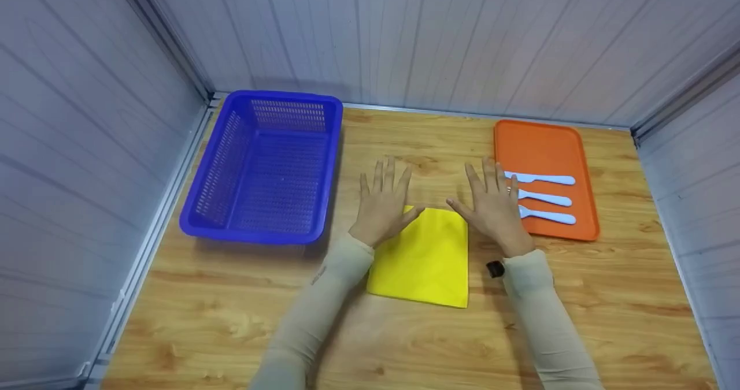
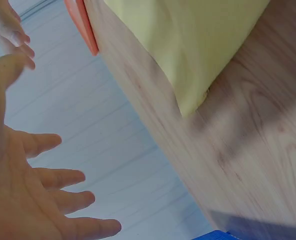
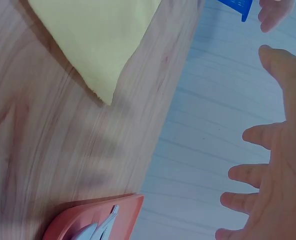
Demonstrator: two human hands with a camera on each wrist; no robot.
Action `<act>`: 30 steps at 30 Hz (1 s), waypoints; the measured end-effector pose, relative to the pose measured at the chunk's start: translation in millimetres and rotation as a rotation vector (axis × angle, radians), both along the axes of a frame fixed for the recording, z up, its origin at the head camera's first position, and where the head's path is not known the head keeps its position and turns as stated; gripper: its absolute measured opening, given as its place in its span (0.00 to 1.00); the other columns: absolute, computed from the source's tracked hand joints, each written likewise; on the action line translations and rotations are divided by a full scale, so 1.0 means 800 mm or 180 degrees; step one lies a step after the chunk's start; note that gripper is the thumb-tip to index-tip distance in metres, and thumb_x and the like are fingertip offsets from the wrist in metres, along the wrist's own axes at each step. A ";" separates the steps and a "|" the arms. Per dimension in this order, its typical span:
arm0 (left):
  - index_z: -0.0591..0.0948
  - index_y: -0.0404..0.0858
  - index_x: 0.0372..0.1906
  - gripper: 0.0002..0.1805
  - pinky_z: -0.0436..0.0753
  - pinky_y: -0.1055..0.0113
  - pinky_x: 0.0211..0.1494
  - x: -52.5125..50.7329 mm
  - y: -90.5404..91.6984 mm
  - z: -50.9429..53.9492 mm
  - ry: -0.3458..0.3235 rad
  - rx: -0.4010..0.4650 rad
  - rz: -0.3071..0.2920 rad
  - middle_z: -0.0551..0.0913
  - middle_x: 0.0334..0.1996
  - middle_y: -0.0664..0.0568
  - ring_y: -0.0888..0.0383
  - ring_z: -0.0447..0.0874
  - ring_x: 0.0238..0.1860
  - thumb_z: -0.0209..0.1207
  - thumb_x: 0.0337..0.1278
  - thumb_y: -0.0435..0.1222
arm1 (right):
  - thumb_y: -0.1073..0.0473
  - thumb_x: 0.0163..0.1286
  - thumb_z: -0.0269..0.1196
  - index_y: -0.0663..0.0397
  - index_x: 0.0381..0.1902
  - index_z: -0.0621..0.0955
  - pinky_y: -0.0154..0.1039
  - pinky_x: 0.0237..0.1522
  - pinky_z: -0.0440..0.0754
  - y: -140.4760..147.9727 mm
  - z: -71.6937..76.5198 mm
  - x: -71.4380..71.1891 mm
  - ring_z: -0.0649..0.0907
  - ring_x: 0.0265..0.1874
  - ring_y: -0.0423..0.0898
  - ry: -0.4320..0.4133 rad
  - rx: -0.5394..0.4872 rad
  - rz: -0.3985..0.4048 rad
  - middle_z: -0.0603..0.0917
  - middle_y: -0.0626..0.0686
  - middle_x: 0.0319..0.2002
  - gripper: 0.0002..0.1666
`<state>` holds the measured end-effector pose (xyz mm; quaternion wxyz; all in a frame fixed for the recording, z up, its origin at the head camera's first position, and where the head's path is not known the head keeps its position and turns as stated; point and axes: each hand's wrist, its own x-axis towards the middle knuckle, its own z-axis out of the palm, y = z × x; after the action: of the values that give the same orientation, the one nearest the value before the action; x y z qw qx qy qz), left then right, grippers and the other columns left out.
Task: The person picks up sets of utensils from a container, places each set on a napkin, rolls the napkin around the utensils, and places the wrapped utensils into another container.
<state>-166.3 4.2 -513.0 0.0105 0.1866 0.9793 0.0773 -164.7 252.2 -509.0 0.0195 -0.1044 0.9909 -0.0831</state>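
Nearest, pale sleeves [image 1: 311, 316], reaching in from near side. Left hand [image 1: 381, 211] and right hand [image 1: 494, 210] apart, holding nothing, fingers straight and spread, raised above worktop [image 1: 416, 349] by far corners of yellow cloth [image 1: 425, 263]. Cloth flat on worktop, in middle, between sleeves. At left, blue basket [image 1: 254, 236]; at right, orange tray [image 1: 537, 147] with three white cutlery pieces [image 1: 546, 198], partly behind right hand.

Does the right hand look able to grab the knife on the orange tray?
Probably yes: the right hand is open, empty and close to the orange tray, and the knife has its handle uncovered.
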 end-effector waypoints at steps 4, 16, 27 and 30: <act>0.53 0.44 0.80 0.47 0.52 0.33 0.72 0.014 -0.005 -0.001 0.0032 -0.0064 -0.0051 0.45 0.78 0.35 0.38 0.41 0.77 0.48 0.66 0.66 | 0.27 0.71 0.51 0.52 0.80 0.52 0.68 0.71 0.41 -0.003 -0.002 0.008 0.44 0.76 0.65 0.0054 -0.0021 0.0066 0.44 0.65 0.79 0.53; 0.62 0.38 0.76 0.42 0.68 0.45 0.69 0.059 -0.018 -0.011 0.0164 0.0081 -0.0282 0.57 0.74 0.31 0.35 0.58 0.72 0.58 0.66 0.57 | 0.39 0.73 0.58 0.60 0.78 0.55 0.65 0.72 0.47 -0.012 -0.017 0.028 0.53 0.74 0.66 0.0101 -0.0192 0.0367 0.51 0.66 0.77 0.49; 0.72 0.35 0.69 0.35 0.83 0.52 0.52 0.115 -0.026 -0.032 0.0099 0.0140 -0.0347 0.69 0.67 0.32 0.36 0.72 0.63 0.66 0.61 0.47 | 0.53 0.73 0.63 0.66 0.73 0.64 0.61 0.67 0.65 -0.020 -0.040 0.043 0.66 0.68 0.65 0.0156 -0.0526 0.0700 0.64 0.68 0.71 0.39; 0.74 0.34 0.67 0.34 0.84 0.53 0.50 0.129 -0.029 -0.040 0.0144 0.0162 -0.0361 0.70 0.65 0.32 0.36 0.72 0.62 0.66 0.60 0.46 | 0.54 0.72 0.64 0.67 0.72 0.65 0.60 0.66 0.67 -0.022 -0.046 0.047 0.66 0.67 0.65 0.0157 -0.0548 0.0783 0.65 0.68 0.69 0.38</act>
<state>-63.0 -19.3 -544.8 -0.0121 0.2437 0.9649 0.0972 -127.2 235.0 -545.7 -0.0038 -0.2283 0.9600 -0.1622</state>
